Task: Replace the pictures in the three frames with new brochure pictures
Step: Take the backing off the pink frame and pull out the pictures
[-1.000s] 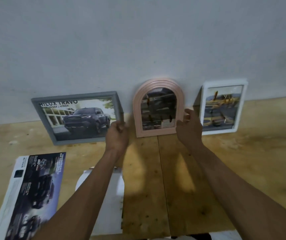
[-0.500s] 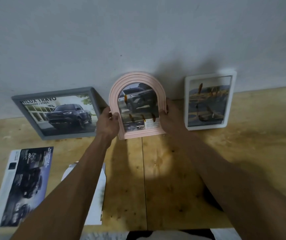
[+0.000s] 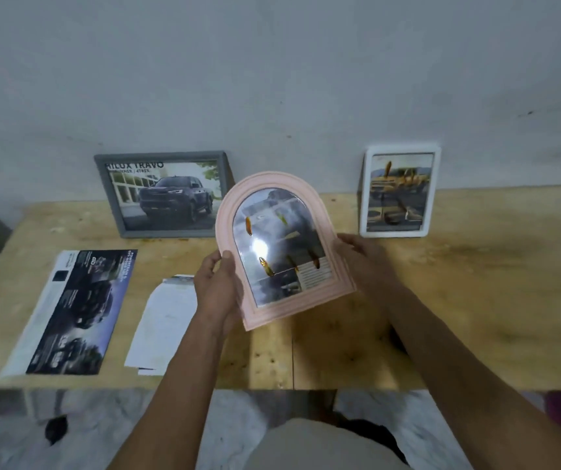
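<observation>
Pink arched frame (image 3: 272, 184) tilted above the table, left hand (image 3: 216, 290) and right hand (image 3: 362, 256) fingers clamped on its sides.

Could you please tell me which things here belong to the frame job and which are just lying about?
Job: pink arched frame held by left hand and right hand; grey frame; white frame; brochure; white sheets.
Lying about: dark patch on the floor.
</observation>
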`<state>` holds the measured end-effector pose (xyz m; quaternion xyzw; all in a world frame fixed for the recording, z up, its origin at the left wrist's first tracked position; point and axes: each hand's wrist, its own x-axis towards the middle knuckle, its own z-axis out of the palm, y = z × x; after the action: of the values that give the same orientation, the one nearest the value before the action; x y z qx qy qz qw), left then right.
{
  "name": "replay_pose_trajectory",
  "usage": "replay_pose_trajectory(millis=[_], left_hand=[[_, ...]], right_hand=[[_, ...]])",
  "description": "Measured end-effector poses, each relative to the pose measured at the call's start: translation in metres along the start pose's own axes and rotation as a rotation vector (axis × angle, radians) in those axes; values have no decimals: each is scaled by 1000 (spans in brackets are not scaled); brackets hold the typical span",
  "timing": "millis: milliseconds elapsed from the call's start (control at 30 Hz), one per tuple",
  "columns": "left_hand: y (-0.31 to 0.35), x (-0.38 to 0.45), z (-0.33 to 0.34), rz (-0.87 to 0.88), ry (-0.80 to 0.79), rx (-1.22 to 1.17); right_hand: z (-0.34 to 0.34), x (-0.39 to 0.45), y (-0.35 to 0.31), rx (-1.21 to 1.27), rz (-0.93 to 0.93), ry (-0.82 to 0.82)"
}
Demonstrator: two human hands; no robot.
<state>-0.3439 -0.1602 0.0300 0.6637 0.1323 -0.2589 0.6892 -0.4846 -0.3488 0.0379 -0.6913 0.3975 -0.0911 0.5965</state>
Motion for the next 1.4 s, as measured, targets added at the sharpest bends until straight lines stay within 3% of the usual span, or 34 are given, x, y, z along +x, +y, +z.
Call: replay_pose_trajectory(millis=[100,200,267,367,533,700,767,833,967,1067,1133,1300,1400], left_hand=[[-27,-29,-33,-106,22,-75],[-48,-58,-60,-202,-10,-82],[-52,-71,-71,-211,4,-29],[-37,-79,-81,-188,59,-20],[2,-85,-91,-197,-24,-134],[3,-80,-101,-241,-50,0],[-6,-79,-102,-253,-54,28],[-18,-78,-101,-270,-58,48],[-44,-64,-97,-284,-55,115],[-59,-50,-99,-281,-54,143],[-64,-45,-98,-258,-75,156],[-76,-20,-85,-247,-78,280],[-82,-5,-75,-229,-58,387]], right_hand=[[5,-47,20,90,82,-139],[8,-85,28,106,38,-175],[9,-105,26,54,-97,-145],[9,-126,22,-258,-458,-25],[15,-144,30,-508,-889,80],[12,-154,53,-597,-996,93],[11,-159,65,-590,-913,150],[11,-165,72,-479,-687,196],[12,-160,79,239,7,115],[15,-139,85,539,270,191],[17,-127,87,483,336,212],[18,-91,94,-133,258,148],[18,-72,107,-191,252,83]])
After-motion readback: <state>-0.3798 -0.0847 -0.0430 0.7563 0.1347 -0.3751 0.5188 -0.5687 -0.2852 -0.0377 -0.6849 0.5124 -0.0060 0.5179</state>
